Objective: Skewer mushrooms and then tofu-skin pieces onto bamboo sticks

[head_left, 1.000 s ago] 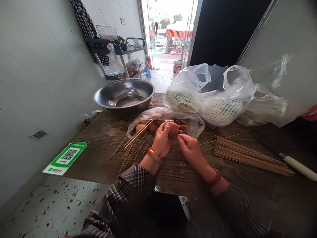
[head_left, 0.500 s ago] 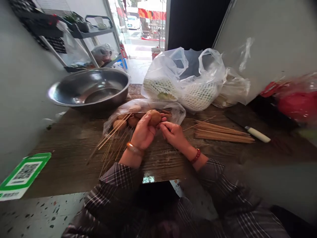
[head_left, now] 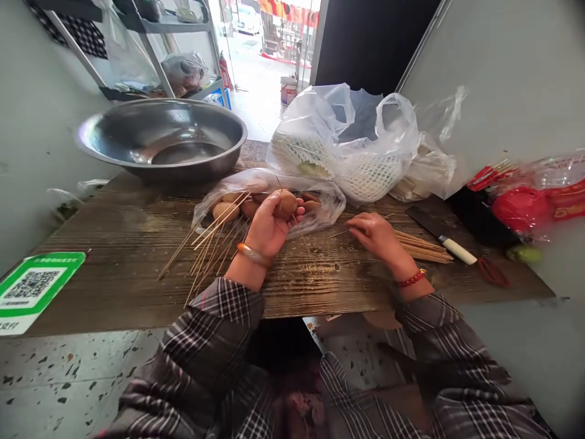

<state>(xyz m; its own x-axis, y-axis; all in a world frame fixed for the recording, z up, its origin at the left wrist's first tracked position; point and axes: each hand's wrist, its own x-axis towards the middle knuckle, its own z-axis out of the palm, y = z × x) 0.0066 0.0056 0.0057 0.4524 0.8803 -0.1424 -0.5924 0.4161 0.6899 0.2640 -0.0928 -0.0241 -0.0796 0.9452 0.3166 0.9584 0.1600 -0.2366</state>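
Observation:
My left hand [head_left: 267, 230] is closed around a smooth brown egg-shaped food piece [head_left: 286, 205] above the near edge of a clear plastic bag [head_left: 331, 201]. A thin stick tip pokes out above the piece. More rounded brown pieces [head_left: 226, 211] lie in the bag, several with bamboo skewers whose ends fan out toward me over the wooden table [head_left: 315, 286]. To the right, my right hand [head_left: 375, 235] pinches a thin bamboo skewer [head_left: 337, 233] between thumb and fingertips, low over the table. Just beyond that wrist lies a bundle of bamboo skewers [head_left: 423, 247], partly covered by the hand.
A large steel basin [head_left: 159, 161] stands at back left. Plastic bags with net-wrapped produce [head_left: 372, 174] sit behind the food bag. A cleaver with a pale handle [head_left: 458, 250] lies at right, near red packaging [head_left: 518, 210]. A green QR card [head_left: 39, 286] is at left.
My right hand has left the brown piece and moved right to a loose skewer near the bundle. My left hand still holds the piece. The view has tilted down a little.

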